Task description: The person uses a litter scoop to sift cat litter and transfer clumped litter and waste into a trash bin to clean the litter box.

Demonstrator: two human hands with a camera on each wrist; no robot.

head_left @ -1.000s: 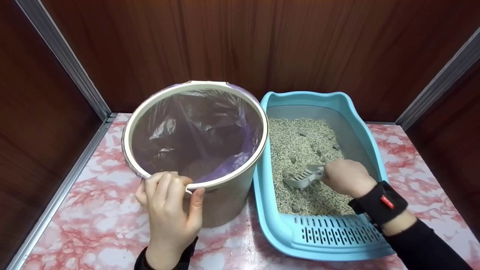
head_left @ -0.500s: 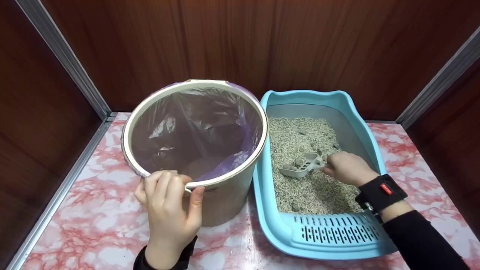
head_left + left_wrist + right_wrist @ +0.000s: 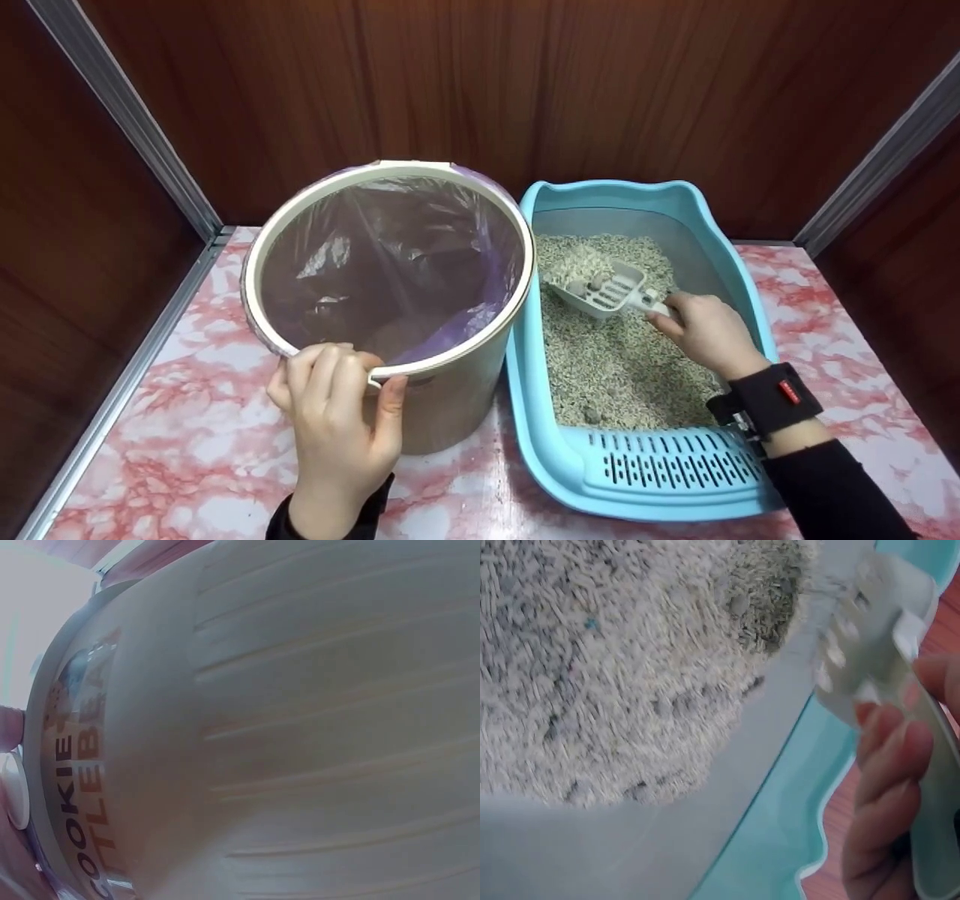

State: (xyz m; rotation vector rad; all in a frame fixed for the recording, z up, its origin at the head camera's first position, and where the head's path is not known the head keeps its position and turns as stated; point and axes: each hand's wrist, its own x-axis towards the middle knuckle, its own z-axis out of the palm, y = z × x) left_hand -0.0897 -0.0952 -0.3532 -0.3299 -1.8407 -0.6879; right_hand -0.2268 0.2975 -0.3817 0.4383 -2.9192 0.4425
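My left hand [image 3: 337, 420] grips the near rim of a round beige trash can [image 3: 450, 405], its thumb outside and its fingers over the edge. A thin purplish bag [image 3: 405, 262] lines the can. In the left wrist view the ribbed side of the can [image 3: 337, 712] fills most of the picture. My right hand [image 3: 705, 330] holds a slotted pale grey litter scoop [image 3: 634, 281] by its handle, above the litter [image 3: 622, 375] in a blue litter box [image 3: 536, 360]. Litter and a few lumps lie in the scoop. The right wrist view shows fingers curled round the handle [image 3: 937, 810].
The can and the litter box stand side by side on a red-and-white marbled surface [image 3: 202, 420]. Dark wood-look panels [image 3: 465, 82] enclose the back and sides. A perforated step [image 3: 675, 465] forms the box's near end. A dark lump [image 3: 592, 414] lies in the litter near it.
My right hand has moved the scoop away from me through the litter, and the scoop now carries litter and lumps. My left hand stays on the trash can's rim.
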